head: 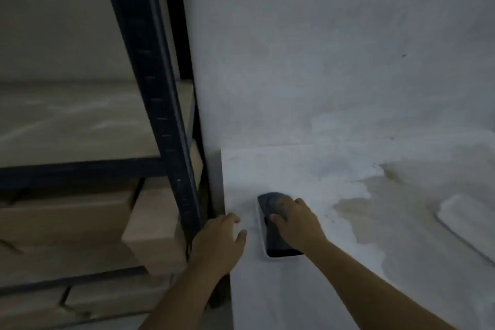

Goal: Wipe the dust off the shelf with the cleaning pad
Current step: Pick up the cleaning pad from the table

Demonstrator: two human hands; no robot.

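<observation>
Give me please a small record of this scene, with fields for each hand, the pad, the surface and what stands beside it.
right hand: pressing on the cleaning pad
left hand: open, flat at the white surface's left edge
cleaning pad: dark top, white base, lying on the white surface
surface: partly dusty white, tan patch at right
beside: dark metal rack with cardboard boxes

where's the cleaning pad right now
In the head view, the cleaning pad lies flat on the white shelf under the right hand, near the shelf's left edge.
</observation>
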